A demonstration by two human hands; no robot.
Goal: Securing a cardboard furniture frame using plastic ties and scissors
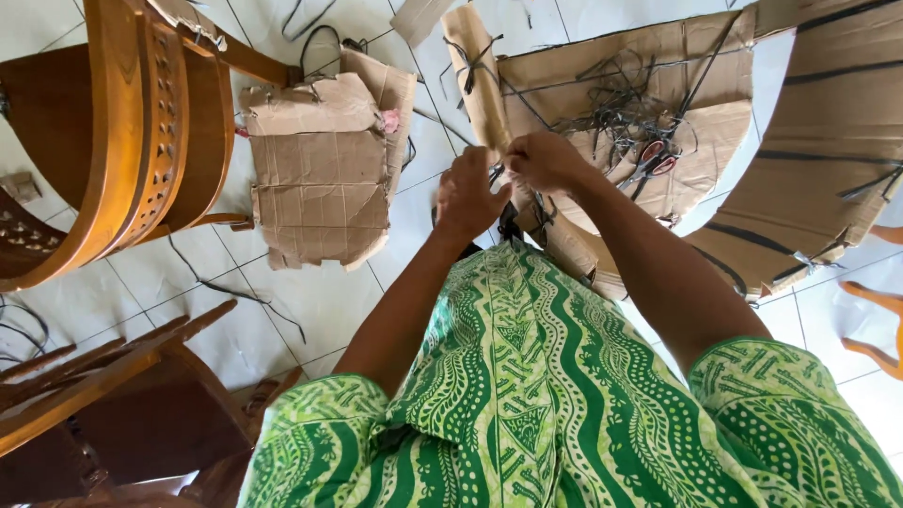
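Green patterned shirt (pixel 527 376) nearest; left hand (pixel 467 196), right hand (pixel 544 162) both pinched shut on black string (pixel 496 172) beside cardboard strip (pixel 478 85).

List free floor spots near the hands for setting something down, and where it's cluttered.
Bare tile lies between the folded cardboard piece and the left hand, with only a thin strap nearby. More sits below that piece, crossed by one black strap. Crowded: the large cardboard sheet under the right hand, with tangled straps and red-handled scissors.

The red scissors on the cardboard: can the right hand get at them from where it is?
Probably yes. The scissors lie uncovered among black cords just beside the right hand, though its fingers now pinch a cord.
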